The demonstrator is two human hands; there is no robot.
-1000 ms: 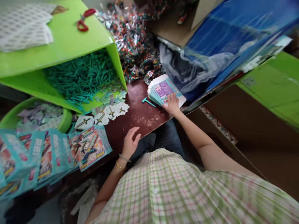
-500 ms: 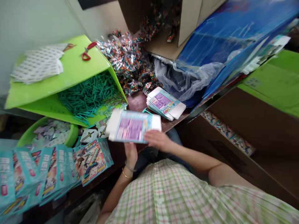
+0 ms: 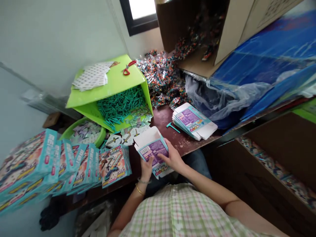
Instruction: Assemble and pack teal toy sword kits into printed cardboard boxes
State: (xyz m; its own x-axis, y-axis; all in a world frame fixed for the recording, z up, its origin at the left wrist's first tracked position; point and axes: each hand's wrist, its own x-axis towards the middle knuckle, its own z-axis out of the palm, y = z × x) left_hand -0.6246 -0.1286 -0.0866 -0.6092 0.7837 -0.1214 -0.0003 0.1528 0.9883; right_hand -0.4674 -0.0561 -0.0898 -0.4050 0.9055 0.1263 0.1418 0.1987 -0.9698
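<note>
Between my hands is a printed cardboard box, purple and teal, its white top flaps spread. My left hand grips its lower left side, thumb on the printed face. My right hand holds the right side, thumb also on that face. Beyond it on the table lies a stack of flattened boxes, with a small teal plastic stick beside it. To the left are cards with sword pictures and rows of upright packed boxes.
A green bin on its side holds teal plastic sticks; red scissors lie on top. A green basin contains small packets. Bags of colourful pieces pile at the back. An open carton and blue bin stand right.
The flat box in my hands has been opened out and tilted, its flaps now spread. My right hand has shifted up along its right side. The camera view has also turned.
</note>
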